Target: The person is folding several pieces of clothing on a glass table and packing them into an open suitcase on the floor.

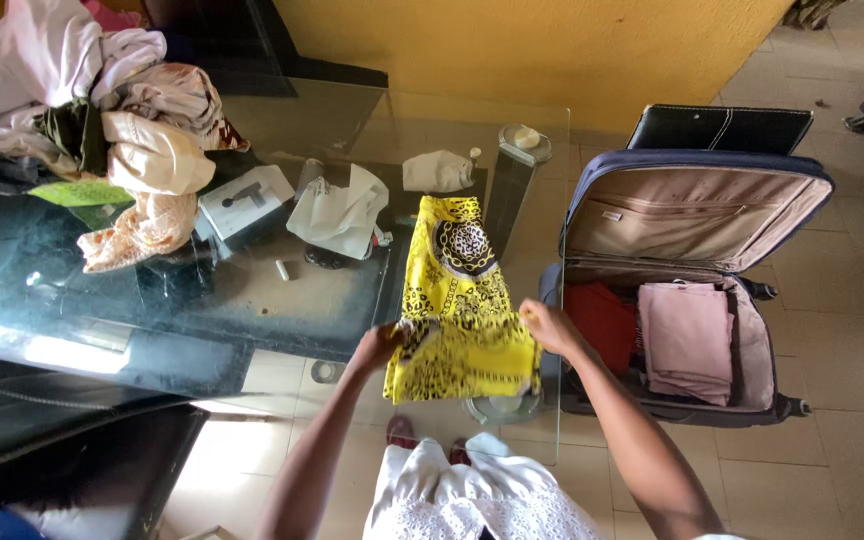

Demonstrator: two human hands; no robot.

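Both sets of fingers are pinched shut on the folded edge of a yellow patterned cloth (460,320): the left hand (380,345) grips its left side, the right hand (546,325) its right, the two well apart with the cloth stretched between them. The cloth lies at the right end of the glass bench (252,300), its near half hanging over the near edge and its far end flat on the glass. It looks thin, light and limp, likely to sag and slide on the glass, so a hold at the corners or along a folded edge should keep it tidy. Beyond it on the bench sit a white bag (337,215), a small white box (247,200), and a heap of clothes (92,110) at the far left corner. An open suitcase (692,290) with folded pink and red garments stands on the floor just beside the right end.
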